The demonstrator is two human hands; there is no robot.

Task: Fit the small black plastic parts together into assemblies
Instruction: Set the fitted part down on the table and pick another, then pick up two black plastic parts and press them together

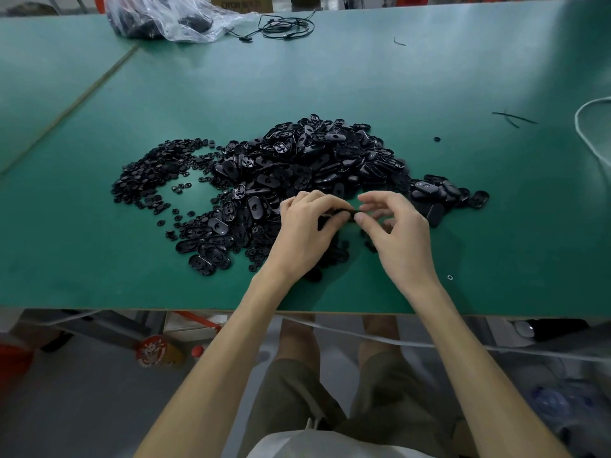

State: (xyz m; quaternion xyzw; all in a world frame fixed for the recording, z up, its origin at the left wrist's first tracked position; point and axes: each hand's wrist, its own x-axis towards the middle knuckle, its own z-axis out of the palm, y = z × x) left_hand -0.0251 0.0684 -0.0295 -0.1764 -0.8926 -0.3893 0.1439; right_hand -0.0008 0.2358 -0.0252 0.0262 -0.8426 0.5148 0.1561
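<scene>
A big heap of black oval plastic shells [317, 160] lies mid-table, and a spread of small round black parts [155, 173] lies to its left. Just above the near edge of the heap, my left hand [304, 229] and my right hand [393, 229] meet. Together they hold one black oval part [340, 213] edge-on between them. My left fingers curl round its left end, while my right thumb and forefinger pinch its right end. Whether a second small part sits in it is hidden by the fingers.
The green table [99, 259] ends close to my body. A clear plastic bag [165, 18] of black parts and a coiled black cable [284, 28] lie at the far edge. A white cord [591, 140] loops at the right. Loose small parts [437, 139] lie scattered.
</scene>
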